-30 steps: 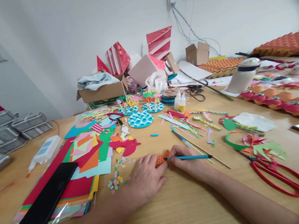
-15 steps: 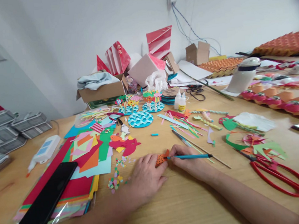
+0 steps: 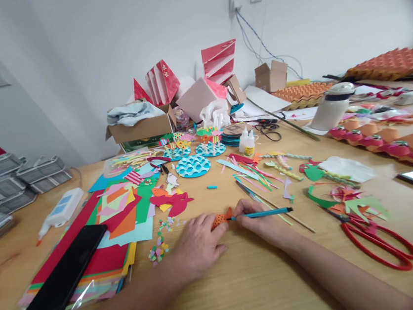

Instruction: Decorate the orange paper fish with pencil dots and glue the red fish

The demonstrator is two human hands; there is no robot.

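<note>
My right hand (image 3: 254,219) is closed round a blue felt-tip pen (image 3: 269,212), its tip touching a spotted orange paper fish (image 3: 220,220). My left hand (image 3: 201,240) presses that fish to the wooden table, with the thumb and fingers at its left end and partly covering it. Black dots mark the fish, and its tail points toward the pen. A small blue pen cap (image 3: 212,187) lies a little beyond the hands. Loose paper dots (image 3: 158,250) are scattered left of my left hand. A thin wooden stick (image 3: 288,213) lies just behind the pen.
Red-handled scissors (image 3: 378,242) lie at the right among paper scraps. On the left a black phone (image 3: 66,270) rests on coloured paper sheets (image 3: 91,260), beside a glue gun (image 3: 61,209). Further back are a turquoise wavy disc (image 3: 193,166), glue bottles (image 3: 248,145) and a cardboard box (image 3: 144,130).
The view has shifted slightly. My left fingers sit a little differently on the fish, and the pen's back end has dropped slightly toward level. Both hands keep their holds.
</note>
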